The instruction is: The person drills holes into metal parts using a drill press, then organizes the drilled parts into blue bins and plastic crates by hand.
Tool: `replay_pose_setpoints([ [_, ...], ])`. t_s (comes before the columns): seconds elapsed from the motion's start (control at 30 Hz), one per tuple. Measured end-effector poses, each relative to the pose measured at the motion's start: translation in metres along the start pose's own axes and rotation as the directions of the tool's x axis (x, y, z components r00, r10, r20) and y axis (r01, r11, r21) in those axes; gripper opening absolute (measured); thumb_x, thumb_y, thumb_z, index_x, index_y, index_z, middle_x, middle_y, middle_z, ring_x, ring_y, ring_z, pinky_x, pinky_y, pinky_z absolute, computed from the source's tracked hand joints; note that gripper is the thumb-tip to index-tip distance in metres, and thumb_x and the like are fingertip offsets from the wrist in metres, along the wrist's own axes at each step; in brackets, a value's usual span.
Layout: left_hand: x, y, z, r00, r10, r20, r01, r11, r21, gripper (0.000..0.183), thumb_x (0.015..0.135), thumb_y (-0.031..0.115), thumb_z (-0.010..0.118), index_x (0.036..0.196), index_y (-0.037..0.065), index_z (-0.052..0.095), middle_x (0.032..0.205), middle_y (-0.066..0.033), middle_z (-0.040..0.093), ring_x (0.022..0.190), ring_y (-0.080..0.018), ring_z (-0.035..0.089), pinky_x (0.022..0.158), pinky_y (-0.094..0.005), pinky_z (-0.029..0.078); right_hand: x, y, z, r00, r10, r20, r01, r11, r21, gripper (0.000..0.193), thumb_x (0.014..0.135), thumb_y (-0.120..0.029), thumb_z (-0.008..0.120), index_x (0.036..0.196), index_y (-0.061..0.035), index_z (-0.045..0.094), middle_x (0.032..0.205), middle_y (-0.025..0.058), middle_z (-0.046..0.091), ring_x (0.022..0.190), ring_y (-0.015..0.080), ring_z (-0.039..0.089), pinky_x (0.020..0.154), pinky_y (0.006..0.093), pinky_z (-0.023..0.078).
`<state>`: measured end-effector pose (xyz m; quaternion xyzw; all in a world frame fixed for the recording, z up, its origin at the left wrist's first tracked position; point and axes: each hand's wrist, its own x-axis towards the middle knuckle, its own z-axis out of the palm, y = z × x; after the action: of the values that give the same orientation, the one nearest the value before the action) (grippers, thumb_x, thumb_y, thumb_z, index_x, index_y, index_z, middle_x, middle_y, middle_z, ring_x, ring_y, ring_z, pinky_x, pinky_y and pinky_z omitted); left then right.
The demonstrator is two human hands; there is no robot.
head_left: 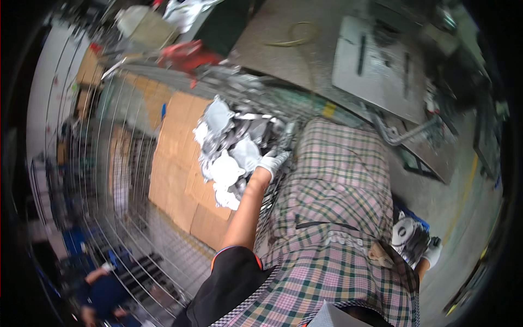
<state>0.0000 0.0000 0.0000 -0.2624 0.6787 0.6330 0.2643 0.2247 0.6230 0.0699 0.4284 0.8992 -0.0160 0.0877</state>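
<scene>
My left hand (pixel 273 164), in a white glove, is at the near right side of a heap of silvery metal castings (pixel 224 169). Its fingers look bent at the heap's edge beside the wire cage's side; what they grip is hidden. The castings are flat and rounded with small lugs, piled loosely on brown cardboard (pixel 177 158). Low at my right side, my gloved right hand (pixel 432 253) is by a blue crate (pixel 422 222) of metal parts (pixel 404 231). Its fingers are closed around a dark piece I cannot make out.
A wire cage (pixel 136 212) surrounds the cardboard and castings. Ahead stands a metal table (pixel 289 57) with a slotted plate (pixel 376 68) and a bent tube (pixel 389 136) at its edge. A red object (pixel 188 54) lies beyond the cage. Another person (pixel 111 291) is at lower left.
</scene>
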Motion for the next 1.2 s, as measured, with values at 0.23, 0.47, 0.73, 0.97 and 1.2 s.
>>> replay_pose_setpoints([
  [0.23, 0.051, -0.187, -0.142, 0.57, 0.226, -0.79, 0.097, 0.936, 0.338, 0.041, 0.078, 0.022, 0.059, 0.112, 0.001, 0.05, 0.102, -0.0123, 0.057, 0.093, -0.0254, 0.053, 0.083, -0.0303, 0.041, 0.038, -0.046, 0.029, 1.0, 0.029, -0.002, -0.026, 0.926, 0.377, 0.024, 0.082, -0.017, 0.056, 0.104, -0.0059, 0.057, 0.094, 0.0052, 0.064, 0.074, 0.0141, 0.059, 0.061, 0.027, 0.046],
  [0.47, 0.014, -0.32, -0.296, 0.29, -0.05, -0.956, -0.191, 0.975, -0.109, 0.064, 0.069, 0.029, 0.071, 0.118, -0.002, 0.044, 0.112, -0.0125, 0.053, 0.105, -0.0222, 0.047, 0.092, -0.0258, 0.035, 0.046, -0.165, 0.008, 0.988, -0.139, 0.071, 0.09, 0.879, 0.468, 0.015, 0.082, -0.02, 0.058, 0.093, -0.0097, 0.061, 0.059, -0.0008, 0.053, 0.034, 0.0059, 0.033, 0.032, 0.024, 0.026],
  [0.73, 0.047, -0.217, -0.24, 0.666, -0.343, -0.663, -0.235, 0.747, -0.622, 0.04, 0.075, 0.009, 0.065, 0.11, 0.0, 0.05, 0.098, -0.0091, 0.06, 0.084, -0.0207, 0.059, 0.074, -0.032, 0.049, 0.063, -0.164, -0.021, 0.912, -0.367, -0.182, 0.409, 0.809, 0.421, 0.018, 0.082, -0.015, 0.059, 0.095, -0.0031, 0.059, 0.076, 0.0048, 0.06, 0.059, 0.0108, 0.053, 0.052, 0.024, 0.043],
  [0.97, -0.058, -0.131, -0.244, 0.911, -0.017, -0.413, -0.304, 0.649, -0.698, 0.053, 0.07, 0.002, 0.066, 0.119, 0.001, 0.045, 0.102, -0.0085, 0.059, 0.087, -0.0172, 0.059, 0.072, -0.0284, 0.049, 0.057, -0.245, -0.047, 0.832, -0.494, -0.253, 0.554, 0.764, 0.33, 0.024, 0.081, -0.011, 0.059, 0.101, 0.0024, 0.056, 0.094, 0.0118, 0.061, 0.08, 0.017, 0.057, 0.075, 0.027, 0.044],
  [1.2, -0.1, 0.008, -0.159, 0.887, 0.417, -0.198, -0.41, 0.514, -0.754, 0.067, 0.066, 0.002, 0.067, 0.126, 0.002, 0.038, 0.117, -0.0105, 0.051, 0.107, -0.0244, 0.049, 0.091, -0.0361, 0.04, 0.0, -0.341, -0.104, 0.565, -0.664, -0.489, 0.824, 0.484, 0.294, 0.022, 0.078, -0.012, 0.063, 0.096, -0.0002, 0.06, 0.088, 0.0121, 0.062, 0.079, 0.0178, 0.058, 0.074, 0.0271, 0.045],
])
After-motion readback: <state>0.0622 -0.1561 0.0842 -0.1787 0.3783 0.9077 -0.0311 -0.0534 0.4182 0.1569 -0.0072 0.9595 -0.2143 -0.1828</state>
